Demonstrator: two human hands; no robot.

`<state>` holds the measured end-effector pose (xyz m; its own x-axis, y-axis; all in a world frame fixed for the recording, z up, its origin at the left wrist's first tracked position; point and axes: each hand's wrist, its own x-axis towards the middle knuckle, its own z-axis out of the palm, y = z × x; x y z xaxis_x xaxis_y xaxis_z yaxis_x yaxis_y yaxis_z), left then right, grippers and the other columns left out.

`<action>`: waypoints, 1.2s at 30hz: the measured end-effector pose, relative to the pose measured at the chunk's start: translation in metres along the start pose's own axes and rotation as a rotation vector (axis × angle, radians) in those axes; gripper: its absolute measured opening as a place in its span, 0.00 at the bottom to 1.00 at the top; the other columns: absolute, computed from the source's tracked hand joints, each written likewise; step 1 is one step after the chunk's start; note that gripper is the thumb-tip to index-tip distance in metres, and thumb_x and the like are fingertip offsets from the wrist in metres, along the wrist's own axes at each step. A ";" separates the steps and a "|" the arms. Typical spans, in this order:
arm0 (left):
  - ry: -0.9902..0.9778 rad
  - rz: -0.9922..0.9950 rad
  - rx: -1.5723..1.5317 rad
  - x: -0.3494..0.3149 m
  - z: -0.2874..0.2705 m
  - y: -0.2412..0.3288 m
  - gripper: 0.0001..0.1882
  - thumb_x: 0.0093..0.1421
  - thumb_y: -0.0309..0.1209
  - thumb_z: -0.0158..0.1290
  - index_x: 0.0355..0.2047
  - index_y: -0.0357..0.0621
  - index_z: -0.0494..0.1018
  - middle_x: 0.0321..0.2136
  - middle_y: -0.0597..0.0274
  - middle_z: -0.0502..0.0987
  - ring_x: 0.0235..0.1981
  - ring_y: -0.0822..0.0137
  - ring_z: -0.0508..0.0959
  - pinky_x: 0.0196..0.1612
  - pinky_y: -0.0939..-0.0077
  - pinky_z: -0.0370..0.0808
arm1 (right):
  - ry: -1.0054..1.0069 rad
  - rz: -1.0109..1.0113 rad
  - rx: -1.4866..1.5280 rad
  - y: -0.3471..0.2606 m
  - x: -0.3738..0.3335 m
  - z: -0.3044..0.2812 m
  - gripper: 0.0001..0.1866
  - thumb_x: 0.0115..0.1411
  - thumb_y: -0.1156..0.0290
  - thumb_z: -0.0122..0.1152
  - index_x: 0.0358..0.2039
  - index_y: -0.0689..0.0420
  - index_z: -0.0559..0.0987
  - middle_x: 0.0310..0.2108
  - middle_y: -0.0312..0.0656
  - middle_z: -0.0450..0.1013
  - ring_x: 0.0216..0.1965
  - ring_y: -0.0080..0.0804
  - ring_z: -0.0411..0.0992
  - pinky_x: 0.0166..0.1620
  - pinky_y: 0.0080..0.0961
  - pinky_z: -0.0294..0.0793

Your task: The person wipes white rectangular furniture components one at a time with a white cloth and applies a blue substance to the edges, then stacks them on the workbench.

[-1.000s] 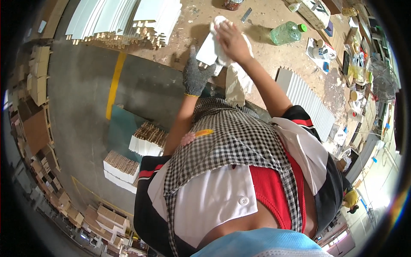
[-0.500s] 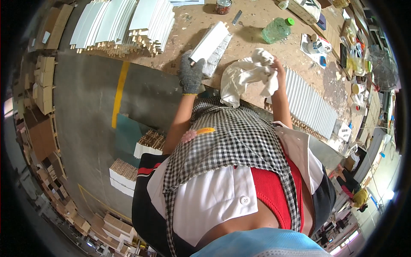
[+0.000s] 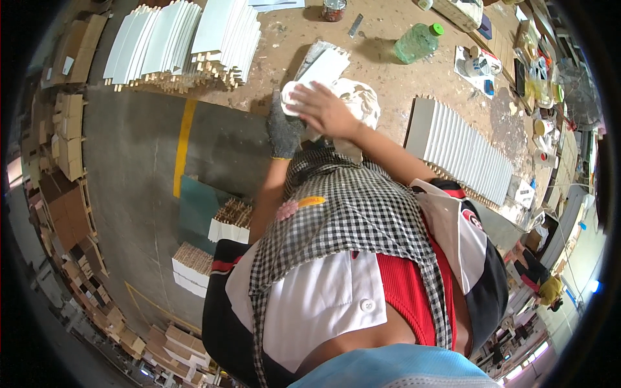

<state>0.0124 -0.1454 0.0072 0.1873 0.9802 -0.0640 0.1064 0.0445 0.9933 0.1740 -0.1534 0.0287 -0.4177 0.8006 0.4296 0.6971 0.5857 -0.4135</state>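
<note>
A white slat (image 3: 326,66) lies slanted on a grey-white pad or bundle on the workbench (image 3: 278,48). My left hand (image 3: 284,134), in a dark grey knitted glove, is closed on the slat's near end; cloth and my other hand partly cover its fingers. Bare and laid across the slat, my right hand (image 3: 325,111) presses a crumpled white cloth (image 3: 362,103) onto its surface. The fingers reach forward over the cloth, which bunches under the palm and hangs down toward my checked apron (image 3: 330,223).
Stacked white slats (image 3: 162,42) stand at the bench's far left. Another row of white slats (image 3: 462,149) lies to the right. Beyond are a green bottle (image 3: 417,44), a tin can (image 3: 334,10) and a small metal strip (image 3: 355,24). More stacks (image 3: 229,220) sit low at left.
My right hand has swung left with the cloth, from beside the slat onto it. My left hand stays at the slat's near end, with the slat now partly covered by the cloth.
</note>
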 end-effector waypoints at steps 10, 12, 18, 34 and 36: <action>0.048 -0.019 -0.149 0.003 0.005 -0.013 0.40 0.53 0.37 0.66 0.62 0.36 0.62 0.56 0.51 0.73 0.55 0.57 0.74 0.56 0.66 0.72 | -0.222 0.044 0.065 0.002 -0.005 -0.007 0.18 0.64 0.68 0.51 0.54 0.45 0.78 0.63 0.43 0.66 0.69 0.37 0.57 0.72 0.44 0.48; 0.039 0.057 0.100 -0.006 0.002 -0.006 0.38 0.53 0.37 0.66 0.60 0.37 0.63 0.56 0.50 0.73 0.56 0.57 0.74 0.56 0.65 0.72 | -0.179 0.268 -0.012 0.043 -0.008 -0.009 0.18 0.67 0.66 0.49 0.55 0.48 0.77 0.62 0.46 0.66 0.67 0.40 0.59 0.70 0.46 0.51; 0.056 0.194 0.312 0.002 0.009 -0.011 0.40 0.47 0.38 0.71 0.59 0.37 0.67 0.53 0.44 0.71 0.54 0.49 0.73 0.55 0.57 0.71 | 0.197 0.385 -0.144 0.071 -0.025 0.001 0.20 0.64 0.73 0.52 0.57 0.52 0.74 0.61 0.47 0.67 0.64 0.44 0.63 0.69 0.44 0.54; -0.052 0.125 0.304 -0.024 0.058 0.026 0.48 0.49 0.33 0.70 0.65 0.37 0.55 0.59 0.43 0.63 0.57 0.52 0.69 0.53 0.60 0.74 | 0.698 0.928 0.000 0.110 -0.137 -0.172 0.13 0.65 0.61 0.58 0.42 0.54 0.84 0.43 0.47 0.78 0.45 0.43 0.76 0.46 0.35 0.74; -0.032 0.136 0.409 -0.020 0.059 0.030 0.48 0.48 0.39 0.70 0.64 0.37 0.58 0.56 0.41 0.66 0.54 0.49 0.70 0.52 0.61 0.75 | 0.771 1.009 -0.111 0.143 -0.183 -0.205 0.12 0.64 0.63 0.57 0.42 0.53 0.84 0.41 0.47 0.79 0.43 0.44 0.77 0.45 0.35 0.75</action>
<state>0.0698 -0.1751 0.0330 0.2561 0.9651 0.0557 0.4557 -0.1713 0.8735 0.4692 -0.2421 0.0560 0.7434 0.5797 0.3338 0.5668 -0.2808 -0.7746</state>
